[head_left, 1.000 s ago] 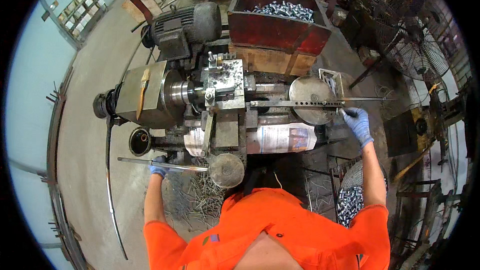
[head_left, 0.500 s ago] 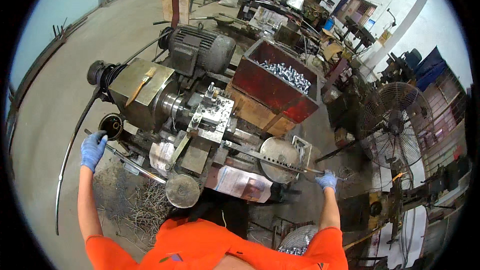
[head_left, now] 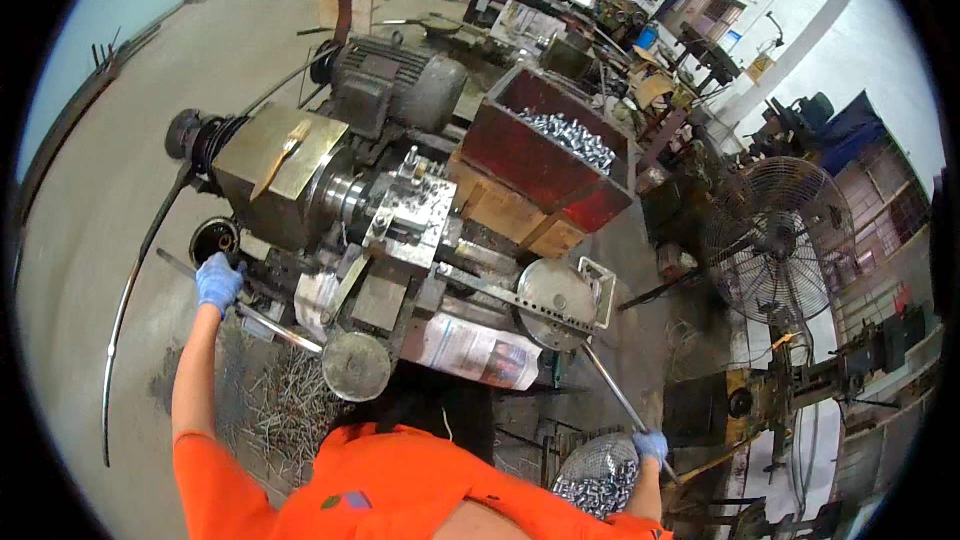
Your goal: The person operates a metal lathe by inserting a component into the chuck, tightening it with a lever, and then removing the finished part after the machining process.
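My left hand (head_left: 219,282), in a blue glove, is closed around a long metal bar (head_left: 278,325) at the front left of a small lathe. The bar slopes down toward a round metal disc (head_left: 357,366). At the lower right my right hand (head_left: 650,445), also gloved in blue, grips a lever rod (head_left: 612,386) that runs up to a larger round plate (head_left: 556,302). Between the hands sit the lathe's chuck (head_left: 345,194) and a tool slide (head_left: 416,212) strewn with dark chips. No workpiece can be made out at the chuck.
A red crate (head_left: 540,162) of shiny metal parts stands behind the lathe. Near my right hand is a wire basket (head_left: 598,460) of similar parts. A brush (head_left: 278,162) lies on the headstock. Metal scraps (head_left: 290,395) cover the floor at left; a fan (head_left: 780,235) stands at right.
My left hand has slid along the bar, inward toward the lathe. My right hand has come down and nearer, swinging the lever rod from pointing right to pointing lower right. The view has shifted slightly.
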### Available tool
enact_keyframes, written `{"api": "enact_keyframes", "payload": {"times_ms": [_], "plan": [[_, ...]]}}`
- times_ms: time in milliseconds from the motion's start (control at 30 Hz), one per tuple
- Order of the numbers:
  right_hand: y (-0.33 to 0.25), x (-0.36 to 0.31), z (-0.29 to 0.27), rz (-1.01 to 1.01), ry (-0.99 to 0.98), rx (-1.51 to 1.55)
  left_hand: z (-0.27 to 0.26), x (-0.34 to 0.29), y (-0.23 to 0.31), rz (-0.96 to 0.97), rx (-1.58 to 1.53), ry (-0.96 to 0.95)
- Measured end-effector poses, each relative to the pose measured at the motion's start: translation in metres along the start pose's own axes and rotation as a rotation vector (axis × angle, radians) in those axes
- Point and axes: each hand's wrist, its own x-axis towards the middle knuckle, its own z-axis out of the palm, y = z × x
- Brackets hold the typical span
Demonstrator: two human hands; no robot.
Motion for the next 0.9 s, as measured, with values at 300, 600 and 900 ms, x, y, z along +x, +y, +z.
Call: {"api": "enact_keyframes", "payload": {"times_ms": [300,600,900], "plan": [[0.085,-0.023,0.05,0.125,0.033,-0.126,-0.006,0.0,0.003,-0.001,-0.071,0.022],[0.076,-0.059,0.039,0.136,0.01,-0.005,-0.015,-0.001,0.007,0.015,-0.071,0.023],[0.071,-0.066,0.036,0.206,-0.017,-0.006,-0.025,-0.005,0.012,0.02,-0.059,-0.008]]}}
